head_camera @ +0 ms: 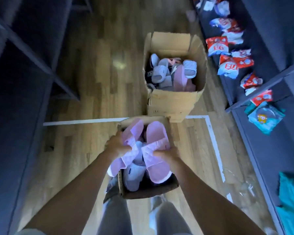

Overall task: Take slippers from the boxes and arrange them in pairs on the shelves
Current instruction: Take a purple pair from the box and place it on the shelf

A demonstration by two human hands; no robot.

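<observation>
Both my hands reach into the near cardboard box (174, 183) at my feet. My left hand (116, 146) grips a pink slipper (133, 131) by its strap, its sole slanting over the box's left edge. My right hand (166, 156) grips the strap of a second pink slipper (157, 133), which lies lengthwise along the box's right side. Between them a pale lavender slipper (134, 173) rests inside the box. A larger open cardboard box (172, 100) stands further ahead, holding several grey, white and pink slippers (161, 72).
Dark shelving (24, 53) runs along the left with bare compartments. The dark shelves on the right (261, 102) carry red-and-white packets (216, 44) and teal packages (266, 117). White tape lines (214, 139) cross the wooden floor. My legs and shoes show below the near box.
</observation>
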